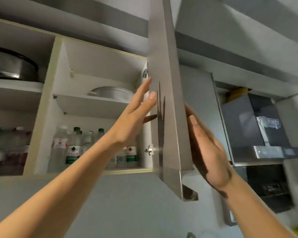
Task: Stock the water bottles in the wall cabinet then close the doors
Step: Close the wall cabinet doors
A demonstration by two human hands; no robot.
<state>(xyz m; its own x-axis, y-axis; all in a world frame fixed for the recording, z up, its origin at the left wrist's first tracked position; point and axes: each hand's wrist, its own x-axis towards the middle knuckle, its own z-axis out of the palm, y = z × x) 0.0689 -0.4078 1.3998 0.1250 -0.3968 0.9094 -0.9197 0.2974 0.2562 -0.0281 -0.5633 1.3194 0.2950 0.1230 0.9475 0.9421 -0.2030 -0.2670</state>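
**Desk:** With the cabinet door [165, 103] standing edge-on to the camera, where do the hands sit?

**Photographer:** One on each face. The left hand [136, 110], fingers straight and spread, lies flat against the inner face near the hinge side; the right hand [206, 148], also open-palmed, presses the outer face. Neither grips anything. The door's long axis runs vertically, hinged on its left at the upper hinge [145, 73] and the lower hinge [149, 149]. The right hand is better placed to swing it shut, leftward over the opening.

**Desk:** And the bottles?

**Photographer:** The water bottles [72, 148] stand upright on the bottom shelf of the wall cabinet [46, 107], left of the door, behind the left forearm. Stocking looks done.

**Desk:** Any readable labels?

**Photographer:** Green-and-white labels with a red band and a dark triangular mark; one red-and-white label. The lettering is too blurred to read.
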